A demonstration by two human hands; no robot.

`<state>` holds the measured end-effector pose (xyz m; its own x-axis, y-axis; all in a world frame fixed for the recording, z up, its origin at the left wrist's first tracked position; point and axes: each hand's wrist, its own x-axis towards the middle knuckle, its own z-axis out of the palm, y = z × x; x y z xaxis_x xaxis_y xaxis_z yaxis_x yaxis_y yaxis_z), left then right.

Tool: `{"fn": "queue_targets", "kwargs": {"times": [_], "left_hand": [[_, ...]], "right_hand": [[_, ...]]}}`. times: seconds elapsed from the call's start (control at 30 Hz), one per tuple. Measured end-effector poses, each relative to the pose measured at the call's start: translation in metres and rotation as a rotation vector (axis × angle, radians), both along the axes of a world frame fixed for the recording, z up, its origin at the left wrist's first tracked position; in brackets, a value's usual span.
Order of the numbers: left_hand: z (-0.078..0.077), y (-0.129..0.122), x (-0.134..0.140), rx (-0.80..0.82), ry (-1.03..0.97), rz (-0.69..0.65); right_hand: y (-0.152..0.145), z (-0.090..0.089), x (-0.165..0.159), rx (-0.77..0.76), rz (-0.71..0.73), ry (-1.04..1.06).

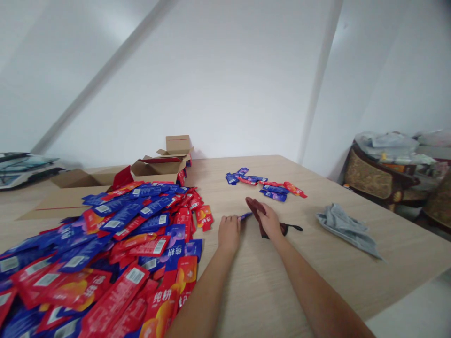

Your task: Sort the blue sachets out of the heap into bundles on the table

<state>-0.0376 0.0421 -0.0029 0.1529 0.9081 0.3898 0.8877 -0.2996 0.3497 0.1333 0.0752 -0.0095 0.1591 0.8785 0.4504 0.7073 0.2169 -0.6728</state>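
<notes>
My left hand rests low over the table with its fingers closed on a small blue packet, whose far end pokes out to the right. Just right of it, my right hand is wrapped round a dark brown, soft-looking pouch. A black strap sticks out from under that hand. The pouch and the packet are close together. To the left spreads a large heap of red and blue packets, with one red packet at its right edge.
Open cardboard boxes stand behind the heap. Several loose blue and red packets lie farther back on the table. A crumpled grey cloth is at right. Beyond the table, a patterned chair is loaded with bags.
</notes>
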Motion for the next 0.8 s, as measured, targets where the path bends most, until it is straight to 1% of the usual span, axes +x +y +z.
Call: {"fn": "queue_targets", "kwargs": {"times": [0.1,0.2,0.27,0.33,0.4,0.43,0.5,0.57,0.67,0.73,0.8], "left_hand": [[-0.004,0.007,-0.009,-0.07,-0.202,0.102],[-0.009,0.015,-0.015,-0.137,-0.389,0.154],[-0.01,0.02,-0.019,-0.146,-0.464,0.162],[-0.012,0.024,-0.022,-0.151,-0.548,0.121],[-0.013,0.027,-0.025,-0.161,-0.609,0.046],[-0.014,0.028,-0.026,-0.169,-0.621,0.025],[-0.017,0.03,-0.027,-0.195,-0.599,0.058],[-0.018,0.03,-0.026,-0.202,-0.554,0.126],[-0.02,0.027,-0.024,-0.158,-0.535,0.148],[-0.021,0.025,-0.024,-0.13,-0.594,0.145],[-0.023,0.024,-0.026,-0.1,-0.699,0.154]], "right_hand": [[-0.006,0.008,-0.005,0.122,0.025,0.125],[-0.019,0.019,-0.016,0.197,0.084,0.114],[-0.028,0.024,-0.029,0.228,0.187,0.023],[-0.035,0.024,-0.042,0.218,0.331,-0.126],[-0.038,0.02,-0.054,0.159,0.426,-0.263],[-0.038,0.018,-0.058,0.118,0.439,-0.313],[-0.036,0.014,-0.06,0.034,0.388,-0.389],[-0.031,0.011,-0.056,-0.055,0.271,-0.474],[-0.022,0.009,-0.047,-0.149,0.076,-0.578],[-0.017,0.005,-0.041,-0.158,0.017,-0.598],[-0.014,0.0,-0.037,-0.143,-0.006,-0.588]]}}
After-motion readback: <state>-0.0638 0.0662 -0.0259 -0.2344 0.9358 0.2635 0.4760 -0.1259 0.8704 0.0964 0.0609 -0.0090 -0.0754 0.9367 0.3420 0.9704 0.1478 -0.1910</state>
